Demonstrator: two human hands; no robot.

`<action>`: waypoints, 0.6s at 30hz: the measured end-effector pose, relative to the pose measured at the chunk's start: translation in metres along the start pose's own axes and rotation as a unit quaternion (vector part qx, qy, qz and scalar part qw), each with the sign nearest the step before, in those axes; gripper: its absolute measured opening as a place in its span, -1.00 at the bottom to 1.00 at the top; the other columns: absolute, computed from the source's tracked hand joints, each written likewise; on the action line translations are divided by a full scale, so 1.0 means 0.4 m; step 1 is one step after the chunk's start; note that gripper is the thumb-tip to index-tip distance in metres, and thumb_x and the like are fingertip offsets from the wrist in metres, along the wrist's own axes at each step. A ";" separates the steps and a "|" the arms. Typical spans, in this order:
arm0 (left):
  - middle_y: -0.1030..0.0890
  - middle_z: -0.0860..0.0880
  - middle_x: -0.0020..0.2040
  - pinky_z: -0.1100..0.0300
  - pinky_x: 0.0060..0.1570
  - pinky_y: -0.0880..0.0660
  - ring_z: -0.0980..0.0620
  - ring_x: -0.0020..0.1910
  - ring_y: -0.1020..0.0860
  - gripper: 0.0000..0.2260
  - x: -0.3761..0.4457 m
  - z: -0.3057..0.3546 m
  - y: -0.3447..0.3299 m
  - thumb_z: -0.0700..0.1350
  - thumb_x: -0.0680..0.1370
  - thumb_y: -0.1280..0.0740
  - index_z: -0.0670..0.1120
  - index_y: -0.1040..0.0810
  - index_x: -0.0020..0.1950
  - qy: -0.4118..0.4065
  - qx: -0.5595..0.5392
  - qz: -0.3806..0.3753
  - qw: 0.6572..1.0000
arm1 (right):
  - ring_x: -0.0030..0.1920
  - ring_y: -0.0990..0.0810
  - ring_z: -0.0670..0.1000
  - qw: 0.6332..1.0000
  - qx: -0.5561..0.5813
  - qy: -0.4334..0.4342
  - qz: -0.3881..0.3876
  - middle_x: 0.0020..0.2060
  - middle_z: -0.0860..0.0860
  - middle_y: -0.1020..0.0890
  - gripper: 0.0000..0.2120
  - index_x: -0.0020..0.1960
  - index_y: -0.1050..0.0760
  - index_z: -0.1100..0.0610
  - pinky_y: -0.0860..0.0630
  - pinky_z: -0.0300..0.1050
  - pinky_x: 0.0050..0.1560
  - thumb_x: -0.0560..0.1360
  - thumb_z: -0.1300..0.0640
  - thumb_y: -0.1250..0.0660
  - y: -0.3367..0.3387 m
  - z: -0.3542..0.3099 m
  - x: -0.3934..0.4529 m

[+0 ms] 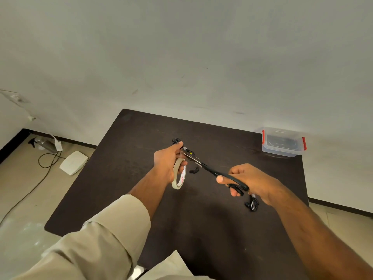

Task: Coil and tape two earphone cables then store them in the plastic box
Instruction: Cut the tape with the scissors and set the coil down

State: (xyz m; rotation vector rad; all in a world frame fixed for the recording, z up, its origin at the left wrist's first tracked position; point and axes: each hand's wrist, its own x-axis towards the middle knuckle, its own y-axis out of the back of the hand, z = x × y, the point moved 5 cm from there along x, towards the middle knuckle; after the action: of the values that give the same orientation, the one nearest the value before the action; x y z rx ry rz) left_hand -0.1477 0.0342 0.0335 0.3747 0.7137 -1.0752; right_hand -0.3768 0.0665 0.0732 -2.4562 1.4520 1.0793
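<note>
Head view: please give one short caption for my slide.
Left hand holds white tape roll and black earphone cable; right hand brings black-handled scissors to the tape.

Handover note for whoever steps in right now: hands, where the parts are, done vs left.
Left hand: grip on the tape roll and a coiled earphone cable.
Right hand: grip on the scissors, blades at the tape by the left fingers.
Second earphone cable: bundled on the table under the right hand; taped or not, cannot tell.
Plastic box: far right corner, lid on.
Left: cut the tape, finish the wrap, open the box, store both cables.
</note>
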 end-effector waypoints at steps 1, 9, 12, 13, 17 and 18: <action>-0.62 -0.10 -0.37 0.19 -0.51 -0.45 -0.04 -0.46 -0.55 -0.75 0.001 0.001 0.001 0.01 0.46 -0.49 -0.19 -0.66 -0.15 0.001 0.008 -0.001 1.000 | -0.35 -0.58 -0.03 1.000 -0.004 -0.001 -0.004 -0.39 0.10 -0.65 -0.40 -0.22 -0.56 0.19 -0.55 -0.05 -0.12 0.09 -0.33 -0.49 -0.002 0.001 0.003; -0.58 -0.13 -0.40 0.20 -0.52 -0.43 -0.03 -0.48 -0.51 -0.75 0.007 -0.007 -0.001 -0.02 0.44 -0.51 -0.22 -0.64 -0.17 0.006 0.045 0.003 0.999 | -0.34 -0.59 -0.09 0.992 -0.113 -0.025 0.056 -0.39 0.00 -0.68 -0.46 -0.16 -0.56 0.15 -0.47 -0.13 -0.23 0.24 -0.33 -0.46 -0.031 0.013 0.018; -0.59 -0.14 -0.33 0.18 -0.49 -0.44 -0.03 -0.45 -0.50 -0.73 0.011 -0.011 -0.003 -0.02 0.44 -0.51 -0.25 -0.66 -0.12 0.007 0.047 0.008 0.999 | -0.33 -0.57 -0.08 0.987 -0.143 -0.025 0.068 -0.38 0.01 -0.68 -0.47 -0.21 -0.56 0.12 -0.40 -0.18 -0.31 0.23 -0.36 -0.46 -0.032 0.002 0.018; -0.59 -0.14 -0.33 0.19 -0.49 -0.44 -0.02 -0.46 -0.50 -0.72 0.012 -0.013 -0.004 -0.02 0.44 -0.51 -0.25 -0.66 -0.10 0.007 0.045 0.009 0.999 | -0.34 -0.56 -0.07 0.985 -0.152 -0.024 0.077 -0.35 0.02 -0.68 -0.46 -0.21 -0.56 0.12 -0.41 -0.18 -0.31 0.21 -0.37 -0.46 -0.032 -0.001 0.017; -0.59 -0.13 -0.36 0.24 -0.57 -0.42 0.00 -0.55 -0.48 -0.69 0.016 -0.016 -0.011 -0.03 0.44 -0.51 -0.26 -0.64 -0.03 0.004 0.032 0.016 0.999 | -0.35 -0.55 -0.04 0.969 -0.201 -0.006 0.144 -0.40 -0.03 -0.62 -0.39 -0.29 -0.50 0.07 -0.42 -0.14 -0.34 0.08 -0.47 -0.41 -0.050 -0.008 0.011; -0.60 -0.14 -0.33 0.24 -0.57 -0.42 0.00 -0.55 -0.48 -0.68 0.018 -0.017 -0.012 -0.02 0.44 -0.51 -0.26 -0.64 -0.01 0.003 0.032 0.023 0.999 | -0.36 -0.55 -0.04 0.966 -0.209 -0.004 0.156 -0.41 -0.05 -0.61 -0.40 -0.30 -0.48 0.05 -0.42 -0.13 -0.35 0.09 -0.48 -0.40 -0.059 -0.008 0.010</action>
State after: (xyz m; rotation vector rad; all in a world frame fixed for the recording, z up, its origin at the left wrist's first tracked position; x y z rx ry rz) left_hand -0.1524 0.0313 0.0237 0.4466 0.6744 -1.0557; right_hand -0.3550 0.0753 0.0668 -2.5250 1.8131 1.6025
